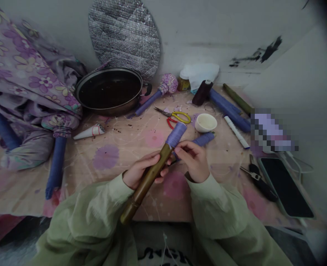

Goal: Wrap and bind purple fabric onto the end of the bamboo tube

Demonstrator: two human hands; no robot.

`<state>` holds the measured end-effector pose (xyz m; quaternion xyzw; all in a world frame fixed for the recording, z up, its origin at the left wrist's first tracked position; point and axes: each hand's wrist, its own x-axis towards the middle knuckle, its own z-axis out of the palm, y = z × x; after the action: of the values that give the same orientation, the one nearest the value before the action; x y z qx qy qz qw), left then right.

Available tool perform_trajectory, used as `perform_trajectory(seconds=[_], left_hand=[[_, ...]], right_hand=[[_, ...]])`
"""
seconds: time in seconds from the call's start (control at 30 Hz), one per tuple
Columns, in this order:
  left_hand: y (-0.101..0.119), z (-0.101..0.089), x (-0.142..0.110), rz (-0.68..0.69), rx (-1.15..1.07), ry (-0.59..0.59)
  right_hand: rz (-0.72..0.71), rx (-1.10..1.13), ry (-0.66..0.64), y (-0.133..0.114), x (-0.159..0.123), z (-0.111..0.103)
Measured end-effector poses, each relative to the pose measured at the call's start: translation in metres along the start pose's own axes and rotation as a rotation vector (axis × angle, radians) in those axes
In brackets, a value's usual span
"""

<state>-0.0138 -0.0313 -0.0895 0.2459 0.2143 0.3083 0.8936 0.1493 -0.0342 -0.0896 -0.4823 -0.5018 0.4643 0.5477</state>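
A brown-green bamboo stick [149, 179] slants up and away from me, with a purple wrapping [177, 135] around its upper end. My left hand [141, 170] is closed around the stick below that wrapping. Thumb and fingertips of my right hand [192, 159] are pinched at the wrapping's lower edge; whatever lies between them is too small to make out. Just beyond the right hand lies another purple-wrapped piece [204, 139]. A small white cup [206, 122] stands behind it, and yellow-handled scissors [181, 117] lie to the left of the cup beside a red-handled tool [170, 123].
A black pan [109, 90] stands at the back left, near a flowered cloth bundle [31, 66] with purple-wrapped sticks [55, 166]. A white cone [90, 131] lies before the pan. Rightward are a dark thread spool [201, 93], a marker [236, 132], keys [259, 181] and a phone [287, 187].
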Motion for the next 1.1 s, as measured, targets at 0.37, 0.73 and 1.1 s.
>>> perform_trajectory(seconds=[0.37,0.73,1.1], left_hand=[[0.0005,0.0040,-0.0019,0.027,0.059,-0.047],[-0.0019,0.0001,-0.0031,0.016,0.026,-0.033],[-0.0027,-0.0003,0.0026,0.148,0.171,0.148]], right_hand=[[-0.023,0.085,-0.037,0.0077,0.0006,-0.0033],[-0.017,-0.093,-0.001,0.0026,0.0017,0.0007],[0.000,-0.032,-0.005,0.0035,0.0010,-0.0013]])
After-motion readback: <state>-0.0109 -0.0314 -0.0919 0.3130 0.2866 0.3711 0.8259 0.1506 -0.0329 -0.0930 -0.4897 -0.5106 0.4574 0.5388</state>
